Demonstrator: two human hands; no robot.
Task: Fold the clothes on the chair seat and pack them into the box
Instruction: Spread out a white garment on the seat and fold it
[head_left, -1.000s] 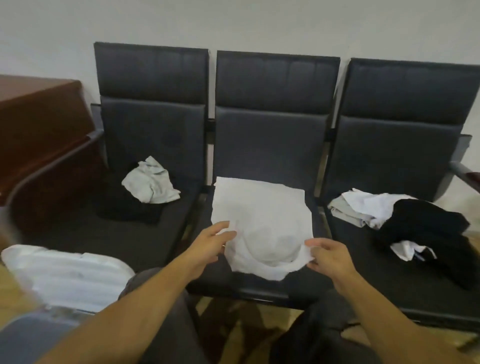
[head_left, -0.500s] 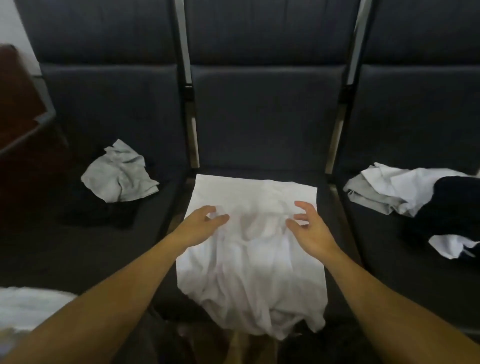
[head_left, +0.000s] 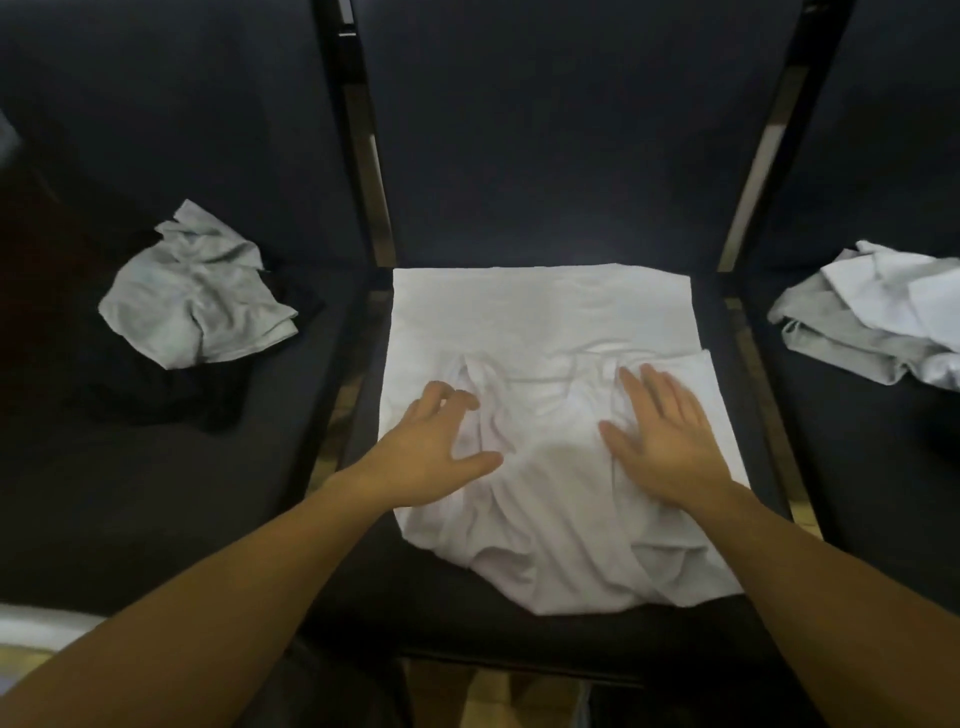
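A white garment (head_left: 545, 415) is spread over the middle chair seat (head_left: 727, 332), its far edge lying straight near the backrest and its near part bunched in loose folds that reach almost to the seat's front edge. On this garment both hands are laid. The left hand (head_left: 436, 457) is placed on the garment's left part, with the fingers lightly bent, the fingertips touching a raised crease and the thumb spread out to the side; whether the cloth is pinched there cannot be told, and the hand appears relaxed rather than clenched. The right hand (head_left: 665, 436) is pressed flat on the garment's right part, fingers straight and held together, thumb stretched towards the middle, with nothing gripped. Left of the white garment, on the neighbouring seat (head_left: 156, 493), a crumpled pale grey garment (head_left: 197, 306) is seen, resting partly on a dark garment (head_left: 171, 400) that is hard to make out against the dark upholstery. Right of the white garment, on the other neighbouring seat (head_left: 857, 467), a rumpled pile of white and grey clothes (head_left: 872, 317) is seen, cut off by the picture's edge. Between the seats, shiny metal frame bars (head_left: 363, 156) are visible. Left of the left forearm, at the lower edge, a white object (head_left: 36, 623) is partly shown; what it is cannot be told.
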